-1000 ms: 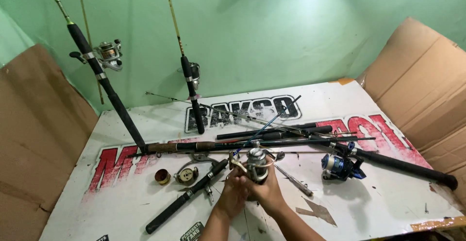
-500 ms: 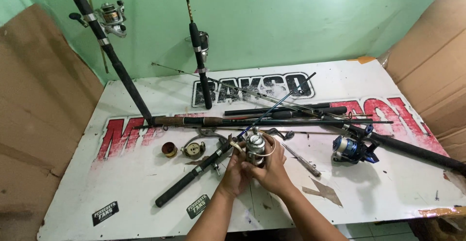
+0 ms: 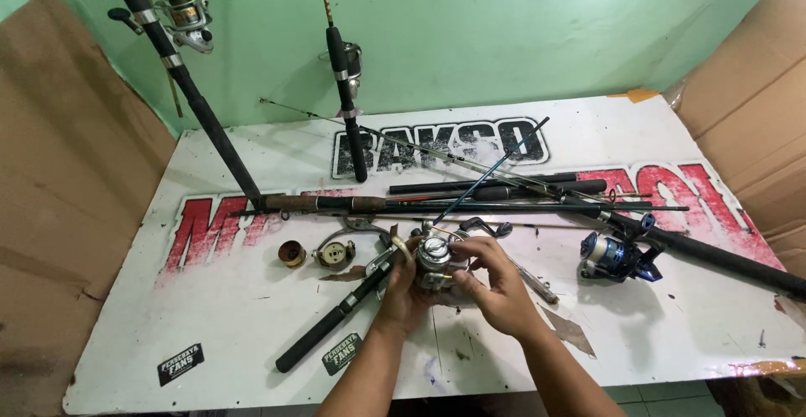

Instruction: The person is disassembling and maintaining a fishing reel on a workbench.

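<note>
A silver spinning reel (image 3: 435, 259) is held over the white table (image 3: 210, 316), near its front middle. My left hand (image 3: 403, 291) grips it from below and the left. My right hand (image 3: 499, 287) closes on it from the right, fingers on the reel body. A black rod handle (image 3: 336, 320) lies slanting just left of my left hand. A small brass spool (image 3: 292, 254) and a round metal reel part (image 3: 334, 254) sit on the table further left.
Several dark rod sections (image 3: 504, 199) lie across the table's middle. A blue reel (image 3: 617, 256) on a black rod lies at the right. Two rods with reels (image 3: 180, 15) (image 3: 346, 73) lean against the green wall. Cardboard sheets (image 3: 50, 199) flank both sides.
The view has shifted down and nearer, so the table's front edge and my forearms show more. Both hands stay on the silver reel, with the fingers turned slightly around it.
</note>
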